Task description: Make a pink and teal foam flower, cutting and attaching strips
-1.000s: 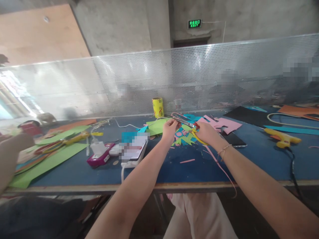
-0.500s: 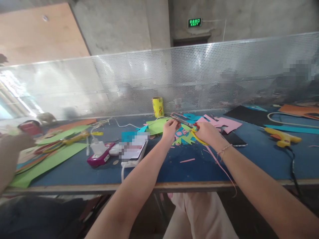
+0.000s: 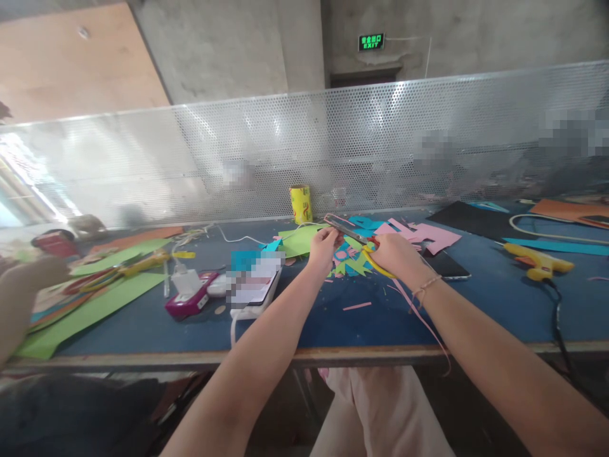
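My right hand (image 3: 396,255) is closed around the handles of the scissors (image 3: 349,231), which are yellow with a bit of red. Their metal blades point left and away from me, over a heap of paper scraps (image 3: 354,263) in green, blue and pink. Just below the blades, my left hand (image 3: 326,247) is pinched shut; whatever sits between its fingertips is too small to make out. A long thin pink paper strip (image 3: 423,324) hangs from beneath my right hand over the table's front edge.
A phone on a white charger (image 3: 257,285) and a purple power socket (image 3: 188,301) lie left of my arms. To the right are a black tablet-like slab (image 3: 447,265) and a yellow glue gun (image 3: 542,260) with its cord. A yellow roll (image 3: 301,204) stands behind. Another person's arm (image 3: 23,292) reaches in at left.
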Demonstrator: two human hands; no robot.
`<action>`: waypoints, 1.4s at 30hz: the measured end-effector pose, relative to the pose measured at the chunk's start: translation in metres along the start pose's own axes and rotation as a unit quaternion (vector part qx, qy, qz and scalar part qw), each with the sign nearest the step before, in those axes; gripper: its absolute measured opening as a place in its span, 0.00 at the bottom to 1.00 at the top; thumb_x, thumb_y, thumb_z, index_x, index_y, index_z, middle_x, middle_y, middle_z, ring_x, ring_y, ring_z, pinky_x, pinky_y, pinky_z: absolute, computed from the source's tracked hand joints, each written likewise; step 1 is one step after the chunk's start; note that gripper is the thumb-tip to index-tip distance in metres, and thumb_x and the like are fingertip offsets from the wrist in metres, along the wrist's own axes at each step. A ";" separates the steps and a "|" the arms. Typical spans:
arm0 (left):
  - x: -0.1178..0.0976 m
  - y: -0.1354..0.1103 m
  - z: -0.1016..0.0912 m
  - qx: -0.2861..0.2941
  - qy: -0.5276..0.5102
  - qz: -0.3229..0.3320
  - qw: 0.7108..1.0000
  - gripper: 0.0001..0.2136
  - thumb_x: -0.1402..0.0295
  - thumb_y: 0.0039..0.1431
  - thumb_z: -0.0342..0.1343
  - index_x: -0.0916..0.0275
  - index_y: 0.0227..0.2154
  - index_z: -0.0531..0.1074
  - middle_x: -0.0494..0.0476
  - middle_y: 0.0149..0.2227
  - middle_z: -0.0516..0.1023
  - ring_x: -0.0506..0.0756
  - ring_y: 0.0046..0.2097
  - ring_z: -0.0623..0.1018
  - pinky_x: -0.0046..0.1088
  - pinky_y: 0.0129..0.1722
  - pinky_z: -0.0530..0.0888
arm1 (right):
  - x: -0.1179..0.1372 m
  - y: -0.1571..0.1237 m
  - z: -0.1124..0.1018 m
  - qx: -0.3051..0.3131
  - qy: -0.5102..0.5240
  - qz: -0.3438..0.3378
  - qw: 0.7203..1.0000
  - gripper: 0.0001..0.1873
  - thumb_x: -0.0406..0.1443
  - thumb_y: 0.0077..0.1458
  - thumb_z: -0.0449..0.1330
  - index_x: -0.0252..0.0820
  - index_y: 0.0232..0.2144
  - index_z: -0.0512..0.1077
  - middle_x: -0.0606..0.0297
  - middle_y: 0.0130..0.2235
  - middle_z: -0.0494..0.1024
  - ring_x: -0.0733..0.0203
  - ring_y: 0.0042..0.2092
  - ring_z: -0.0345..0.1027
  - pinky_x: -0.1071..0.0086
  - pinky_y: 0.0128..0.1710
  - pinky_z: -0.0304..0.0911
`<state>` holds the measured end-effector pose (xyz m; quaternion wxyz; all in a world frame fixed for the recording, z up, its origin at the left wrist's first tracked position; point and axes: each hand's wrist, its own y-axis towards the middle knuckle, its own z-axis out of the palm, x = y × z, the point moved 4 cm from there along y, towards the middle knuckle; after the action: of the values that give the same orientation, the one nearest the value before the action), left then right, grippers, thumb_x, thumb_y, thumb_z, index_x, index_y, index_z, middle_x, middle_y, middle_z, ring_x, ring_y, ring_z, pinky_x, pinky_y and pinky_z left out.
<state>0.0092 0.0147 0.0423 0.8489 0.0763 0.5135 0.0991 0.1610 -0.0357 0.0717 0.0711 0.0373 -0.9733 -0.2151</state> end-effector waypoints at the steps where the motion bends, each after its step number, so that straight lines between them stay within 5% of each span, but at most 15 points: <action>1: 0.000 0.000 0.000 0.000 0.000 -0.001 1.000 0.04 0.70 0.44 0.56 0.66 0.21 0.67 0.49 0.20 0.68 0.45 0.25 0.69 0.24 0.34 0.68 | 0.000 0.000 0.000 -0.002 0.000 -0.001 1.000 0.18 0.45 0.49 0.50 0.39 0.26 0.73 0.54 0.28 0.76 0.56 0.32 0.69 0.70 0.26 0.54; 20: -0.001 0.001 -0.001 -0.012 -0.008 -0.008 1.000 0.03 0.71 0.43 0.56 0.66 0.22 0.67 0.50 0.21 0.69 0.45 0.25 0.69 0.24 0.33 0.69 | 0.002 0.000 0.003 0.032 0.018 -0.027 0.999 0.21 0.50 0.47 0.53 0.38 0.27 0.71 0.52 0.31 0.76 0.53 0.35 0.69 0.69 0.28 0.55; 29: -0.003 -0.005 0.002 0.007 -0.004 -0.024 1.000 0.03 0.73 0.41 0.56 0.65 0.21 0.67 0.50 0.20 0.69 0.44 0.23 0.68 0.24 0.31 0.69 | 0.007 0.007 0.018 0.070 0.097 -0.072 0.990 0.20 0.51 0.50 0.50 0.42 0.28 0.71 0.59 0.28 0.75 0.57 0.33 0.70 0.72 0.27 0.57; 36: -0.003 0.000 0.000 0.001 0.033 0.009 0.999 0.06 0.68 0.42 0.58 0.66 0.21 0.69 0.50 0.21 0.69 0.45 0.23 0.69 0.24 0.30 0.69 | -0.003 0.015 0.031 0.099 0.177 -0.043 0.978 0.21 0.51 0.51 0.48 0.45 0.29 0.74 0.65 0.26 0.75 0.61 0.29 0.68 0.73 0.27 0.58; 42: -0.001 0.003 -0.001 0.002 0.057 0.022 0.998 0.06 0.68 0.43 0.57 0.66 0.20 0.69 0.49 0.19 0.68 0.44 0.22 0.67 0.24 0.29 0.68 | 0.004 0.010 0.027 0.094 0.128 -0.058 0.986 0.22 0.52 0.50 0.48 0.43 0.26 0.73 0.62 0.25 0.75 0.58 0.30 0.68 0.71 0.26 0.57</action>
<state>0.0079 0.0170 0.0434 0.8158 0.0837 0.5594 0.1205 0.1526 -0.0157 0.0517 0.1782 0.1277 -0.9682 -0.1203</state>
